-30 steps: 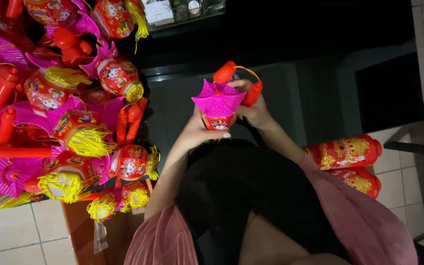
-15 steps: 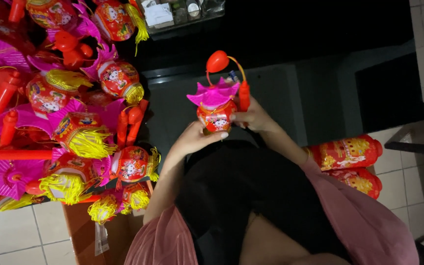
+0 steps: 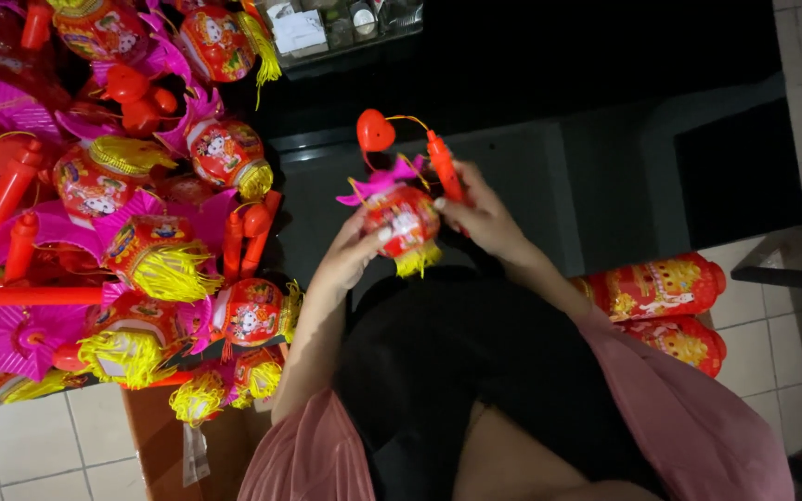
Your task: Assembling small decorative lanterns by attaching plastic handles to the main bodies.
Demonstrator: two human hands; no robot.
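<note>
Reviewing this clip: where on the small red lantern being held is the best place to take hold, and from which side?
Probably the round body of the lantern, cupped from both sides, as the left hand and right hand do now. The pink paper top and yellow fringe look flimsy; the red handle stick only hangs it by a thin cord.

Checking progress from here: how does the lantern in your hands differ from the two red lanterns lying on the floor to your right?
The held lantern is round and opened out, with a pink top and yellow fringe; the floor lanterns are long and lie on their sides. The held one is gripped by the left hand and right hand; the floor ones lie untouched. Both are red with printed decoration.
</note>
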